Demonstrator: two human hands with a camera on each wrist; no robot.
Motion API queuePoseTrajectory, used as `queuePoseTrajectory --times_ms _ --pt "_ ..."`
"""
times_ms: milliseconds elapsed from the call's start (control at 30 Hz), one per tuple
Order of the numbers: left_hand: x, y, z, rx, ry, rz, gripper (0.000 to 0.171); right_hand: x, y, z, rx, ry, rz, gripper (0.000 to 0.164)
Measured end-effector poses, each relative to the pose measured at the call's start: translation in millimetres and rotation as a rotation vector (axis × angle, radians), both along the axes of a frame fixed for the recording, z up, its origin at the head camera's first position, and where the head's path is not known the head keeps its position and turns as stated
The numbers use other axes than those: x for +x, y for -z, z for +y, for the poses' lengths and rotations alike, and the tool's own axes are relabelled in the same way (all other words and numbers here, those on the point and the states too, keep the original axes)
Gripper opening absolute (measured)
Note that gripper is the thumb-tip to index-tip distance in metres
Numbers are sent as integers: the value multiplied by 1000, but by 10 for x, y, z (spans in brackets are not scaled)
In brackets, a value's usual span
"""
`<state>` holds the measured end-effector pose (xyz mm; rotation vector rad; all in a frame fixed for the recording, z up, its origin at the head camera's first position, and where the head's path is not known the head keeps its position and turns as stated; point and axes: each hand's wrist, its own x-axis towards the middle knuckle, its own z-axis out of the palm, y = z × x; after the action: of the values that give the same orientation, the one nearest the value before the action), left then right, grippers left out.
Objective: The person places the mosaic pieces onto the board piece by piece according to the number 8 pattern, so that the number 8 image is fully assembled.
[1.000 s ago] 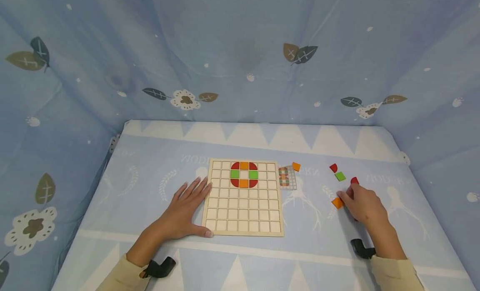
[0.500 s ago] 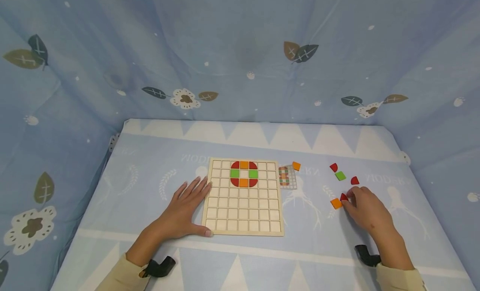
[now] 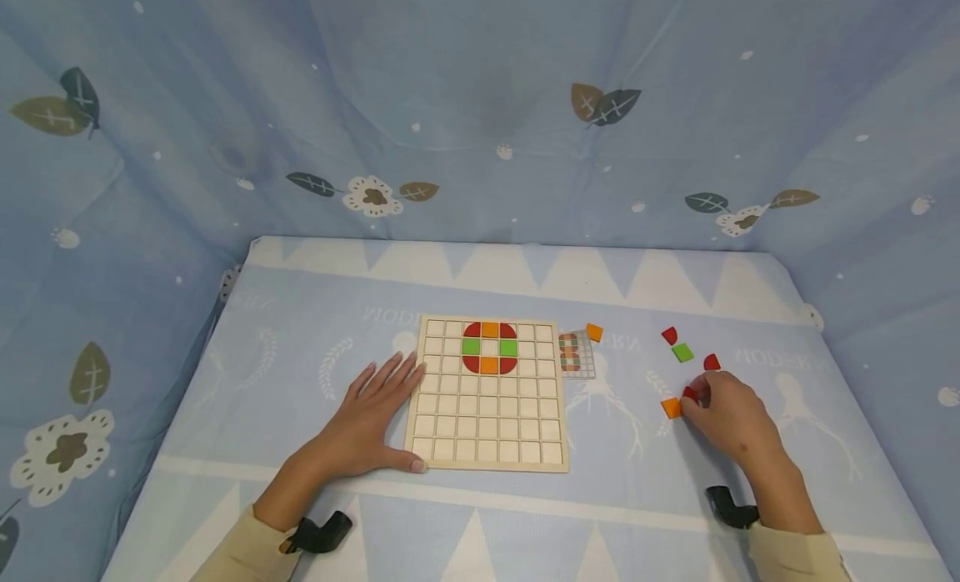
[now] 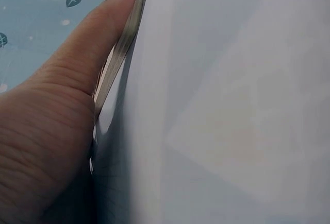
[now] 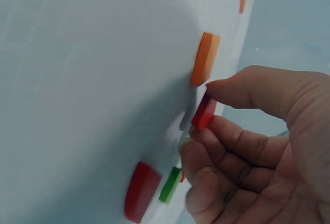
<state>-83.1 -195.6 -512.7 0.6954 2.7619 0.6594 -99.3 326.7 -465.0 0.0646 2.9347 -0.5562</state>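
My left hand [image 3: 371, 423] rests with spread, straight fingers on the left edge of a wooden grid board [image 3: 487, 432]; in the left wrist view its thumb lies along the board's edge. Red, orange and green tiles form a ring in the board's upper cells, around a bare cell. On the right, my right hand [image 3: 731, 411] pinches a red quarter-round tile [image 5: 204, 112] between thumb and fingers. Just left of it lies an orange square tile [image 3: 671, 408]. Beyond the hand is another red tile [image 3: 712, 362].
A small pattern card [image 3: 577, 354] lies against the board's right side, with an orange tile [image 3: 594, 333] at its corner. A green tile [image 3: 682, 353] and a red tile [image 3: 670, 336] lie toward the back right. Patterned blue cloth [image 3: 480, 148] hangs behind the table.
My right hand shifted slightly right, uncovering the farther red tile, and now has the red quarter-round tile between its fingertips. The left hand and board stayed still.
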Motion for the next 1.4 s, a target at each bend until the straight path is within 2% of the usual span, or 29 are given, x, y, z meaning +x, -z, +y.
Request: queuePoseTrajectory --times_ms 167,367,567,733,900,1100,1400 --pt "-3 -3 3 -3 -1 3 139 -20 -74 -158 -35 -42 86 24" --pt "8 -4 3 -2 4 8 138 -98 -145 -666 -63 -133 129 25" --pt "15 -2 2 -4 3 15 137 -186 -98 -1250 -55 -317 174 24" --pt "12 -7 16 -10 -2 9 137 -228 -67 -1659 -84 -479 177 23" --pt "14 -13 17 -9 -7 2 138 -275 -13 -1947 -81 -574 170 16" --pt "11 -6 16 4 4 5 137 -324 57 -2088 -15 -589 122 14" --pt "14 -13 3 12 1 4 137 -353 87 -2122 -105 -541 82 21"
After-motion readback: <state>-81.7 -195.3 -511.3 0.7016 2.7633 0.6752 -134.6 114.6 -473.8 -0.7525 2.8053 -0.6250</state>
